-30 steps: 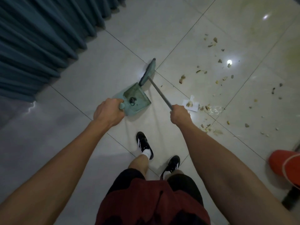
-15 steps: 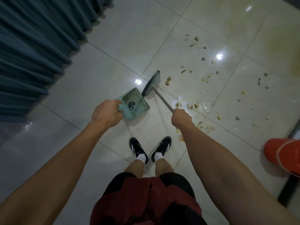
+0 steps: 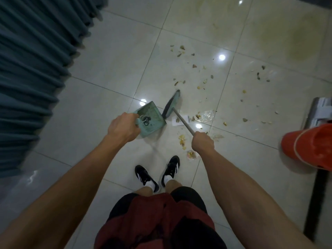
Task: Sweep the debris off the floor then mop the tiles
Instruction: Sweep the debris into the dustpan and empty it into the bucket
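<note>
My left hand point(image 3: 123, 129) grips the handle of a teal dustpan point(image 3: 151, 118), which hangs over the tiles with a small dark clump in it. My right hand point(image 3: 202, 142) grips the metal handle of a small teal brush point(image 3: 171, 105). Its head sits just right of the dustpan's mouth. Scattered debris point(image 3: 197, 87) lies on the pale tiles beyond and to the right of the brush: brown crumbs, a scrap of white paper point(image 3: 177, 121) and clear plastic wrap point(image 3: 207, 115). More crumbs point(image 3: 182, 139) lie by my right hand, close to my shoes.
A blue curtain point(image 3: 32, 69) hangs along the left. An orange bucket point(image 3: 309, 146) stands at the right edge, with a flat mop head point(image 3: 321, 112) behind it and a dark pole point(image 3: 314, 203) below. My black shoes point(image 3: 158, 174) stand together on the tiles.
I have stepped toward the debris, and my feet are now side by side. The brush head has swung from the dustpan's far corner to its right side. Both grips are unchanged.
</note>
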A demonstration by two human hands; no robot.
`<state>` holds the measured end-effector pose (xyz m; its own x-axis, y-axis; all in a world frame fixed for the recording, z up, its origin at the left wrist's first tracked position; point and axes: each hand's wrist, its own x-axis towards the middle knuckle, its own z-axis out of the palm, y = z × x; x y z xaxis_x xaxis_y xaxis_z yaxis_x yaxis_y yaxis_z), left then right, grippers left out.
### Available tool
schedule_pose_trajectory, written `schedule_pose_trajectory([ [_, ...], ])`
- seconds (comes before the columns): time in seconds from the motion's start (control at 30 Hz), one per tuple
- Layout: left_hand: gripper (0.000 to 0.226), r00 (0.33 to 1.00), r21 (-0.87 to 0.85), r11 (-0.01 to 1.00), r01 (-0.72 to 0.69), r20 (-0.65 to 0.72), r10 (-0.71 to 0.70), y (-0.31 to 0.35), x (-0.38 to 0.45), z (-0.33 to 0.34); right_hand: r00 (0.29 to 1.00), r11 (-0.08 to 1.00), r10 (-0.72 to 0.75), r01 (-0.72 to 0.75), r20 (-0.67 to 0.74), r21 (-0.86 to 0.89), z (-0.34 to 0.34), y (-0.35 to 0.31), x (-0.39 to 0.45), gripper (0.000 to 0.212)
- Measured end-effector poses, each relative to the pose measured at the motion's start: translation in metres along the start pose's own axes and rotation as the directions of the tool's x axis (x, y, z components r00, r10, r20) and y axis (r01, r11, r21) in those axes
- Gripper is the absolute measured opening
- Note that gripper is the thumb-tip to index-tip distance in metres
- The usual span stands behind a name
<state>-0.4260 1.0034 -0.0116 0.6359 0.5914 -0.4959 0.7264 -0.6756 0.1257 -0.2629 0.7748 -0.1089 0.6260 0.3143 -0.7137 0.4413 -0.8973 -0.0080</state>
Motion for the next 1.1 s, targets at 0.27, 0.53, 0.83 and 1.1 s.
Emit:
schedule_pose_trajectory([
  [0.27, 0.023, 0.996, 0.006, 0.996, -0.085, 0.013, 0.085, 0.047, 0.015, -0.012, 0.999, 0.993, 0.020, -0.015, -0.038, 0.116, -0.012, 0.019, -0.013, 0.028],
  [0.53, 0.028, 0.998, -0.032, 0.998, -0.052, -0.025, 0.052, 0.026, 0.040, -0.043, 0.995, 0.994, 0.017, -0.006, -0.098, 0.105, -0.035, 0.001, -0.001, 0.027],
  [0.83, 0.036, 0.999, -0.064, 0.998, -0.024, -0.029, 0.023, -0.073, 0.105, -0.082, 0.996, 0.991, -0.002, 0.013, -0.084, 0.131, -0.081, -0.105, 0.057, 0.028],
  [1.1, 0.025, 0.999, -0.062, 0.997, -0.042, 0.005, 0.043, -0.166, 0.207, -0.130, 0.998, 0.986, 0.056, -0.051, -0.030, 0.161, -0.121, -0.244, 0.129, 0.032],
])
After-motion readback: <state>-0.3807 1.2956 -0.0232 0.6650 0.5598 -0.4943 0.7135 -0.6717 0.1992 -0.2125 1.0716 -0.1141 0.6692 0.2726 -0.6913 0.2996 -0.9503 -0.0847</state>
